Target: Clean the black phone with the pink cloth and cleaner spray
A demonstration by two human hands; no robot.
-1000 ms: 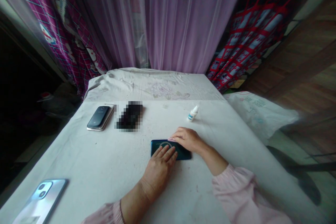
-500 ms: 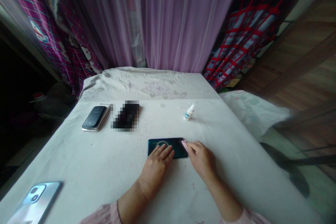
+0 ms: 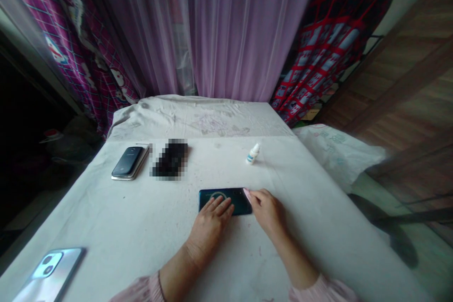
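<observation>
A dark blue-green phone (image 3: 241,204) lies back up on the white-covered table, with a pale ring on its back. My left hand (image 3: 214,217) rests flat on it, fingers stretched out across the ring. At the phone's right end, my right hand (image 3: 268,210) pinches a small pink cloth (image 3: 247,193) against the corner near the cameras. Most of the cloth is hidden by the fingers. Beyond the hands stands a small white spray bottle (image 3: 252,155) with a blue-marked label.
Two stacked phones (image 3: 129,161) lie at the back left, beside a blurred-out dark object (image 3: 170,159). A silver-blue phone (image 3: 53,273) lies at the near left edge. Purple curtains (image 3: 240,33) hang behind the table (image 3: 152,226). A plastic bag (image 3: 339,151) is off its right side.
The camera view has shifted slightly. My right hand has moved a little left along the phone's end, still pinching the cloth. My left hand stays put on the phone.
</observation>
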